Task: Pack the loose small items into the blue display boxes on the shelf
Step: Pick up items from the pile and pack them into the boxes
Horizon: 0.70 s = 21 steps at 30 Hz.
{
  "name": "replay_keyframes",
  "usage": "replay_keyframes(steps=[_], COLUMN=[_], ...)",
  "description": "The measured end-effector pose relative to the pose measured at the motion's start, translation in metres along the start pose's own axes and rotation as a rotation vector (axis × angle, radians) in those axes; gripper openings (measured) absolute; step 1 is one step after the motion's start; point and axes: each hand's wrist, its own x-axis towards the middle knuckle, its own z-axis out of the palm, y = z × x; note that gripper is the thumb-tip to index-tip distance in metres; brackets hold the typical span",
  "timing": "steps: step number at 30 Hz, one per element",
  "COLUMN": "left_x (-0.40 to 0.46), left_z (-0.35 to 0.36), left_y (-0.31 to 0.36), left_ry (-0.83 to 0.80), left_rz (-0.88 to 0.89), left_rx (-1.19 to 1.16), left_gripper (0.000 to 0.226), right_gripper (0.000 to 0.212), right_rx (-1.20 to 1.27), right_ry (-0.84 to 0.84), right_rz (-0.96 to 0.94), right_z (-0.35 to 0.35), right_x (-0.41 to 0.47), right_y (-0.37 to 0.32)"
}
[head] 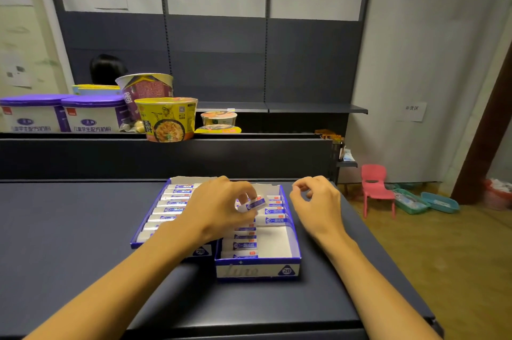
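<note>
Two blue display boxes sit side by side on the dark shelf top: the left box (pixel 151 224) is filled with a row of white-and-blue erasers, the right box (pixel 257 267) holds two partial columns with bare floor at its front right. My left hand (pixel 219 209) reaches over both boxes and pinches one eraser (pixel 253 204) above the right box. To the right of that box hovers my right hand (pixel 315 201), fingers loosely curled, holding nothing.
Beyond a raised dark ledge (pixel 166 156) stand instant-noodle bowls (pixel 166 119) and two purple-lidded tubs (pixel 94 113). The shelf's right edge drops to a wooden floor with a pink child's chair (pixel 376 187) and teal trays (pixel 439 202). A person's head (pixel 106 69) shows behind the goods.
</note>
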Motion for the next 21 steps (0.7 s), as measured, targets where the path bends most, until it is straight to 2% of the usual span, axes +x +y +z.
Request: replay_keyframes(steps=[8, 14, 21], left_x=[0.008, 0.009, 0.012], left_z=[0.002, 0.009, 0.013], left_y=[0.015, 0.017, 0.020], left_ry=[-0.040, -0.109, -0.117], left_rz=[0.060, 0.054, 0.092], left_rx=[-0.144, -0.042, 0.046], left_gripper=[0.031, 0.032, 0.032], right_gripper=[0.011, 0.008, 0.009], right_rx=[0.000, -0.011, -0.005], right_ry=[-0.017, 0.027, 0.008], right_rz=[0.017, 0.023, 0.031], right_z=[0.003, 0.000, 0.002], right_x=[0.001, 0.001, 0.000], right_y=[0.002, 0.003, 0.005])
